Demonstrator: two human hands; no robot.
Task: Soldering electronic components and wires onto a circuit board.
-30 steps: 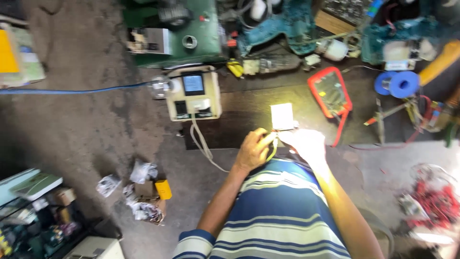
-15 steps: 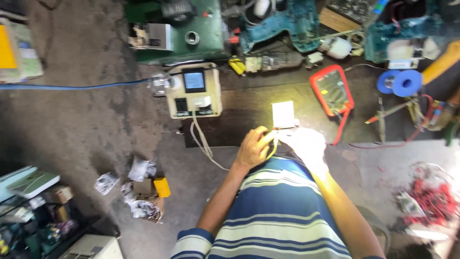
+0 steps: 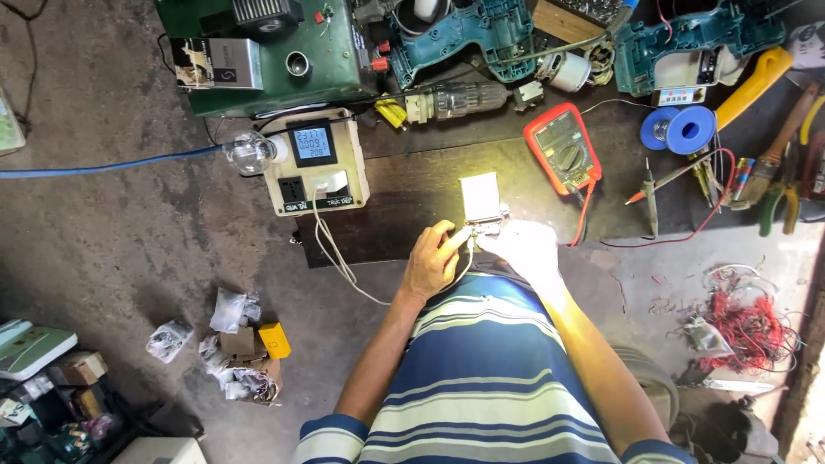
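A small silver rectangular device [image 3: 480, 200] lies on the dark board [image 3: 404, 206] and shines bright light onto my hands. My left hand [image 3: 432, 262] pinches a thin pale cable [image 3: 339, 258] right below the device's near end. My right hand [image 3: 524, 247] is closed around the same near end, washed out by the glare, so what its fingers grip is hard to see. The cable runs left to a cream socket box [image 3: 315, 161] with a digital display. My striped shirt fills the bottom of the view.
A red multimeter [image 3: 562, 148] with red probe leads lies right of the device. Teal power-tool housings [image 3: 464, 33], a green machine [image 3: 266, 51], a blue solder spool [image 3: 679, 129], brushes and pliers crowd the far edge. Crumpled wrappers and a yellow box [image 3: 275, 340] lie on the floor left; red wire scraps [image 3: 752, 331] right.
Both hands stay at the device's near end; the camera has shifted slightly, nothing else visibly moved.
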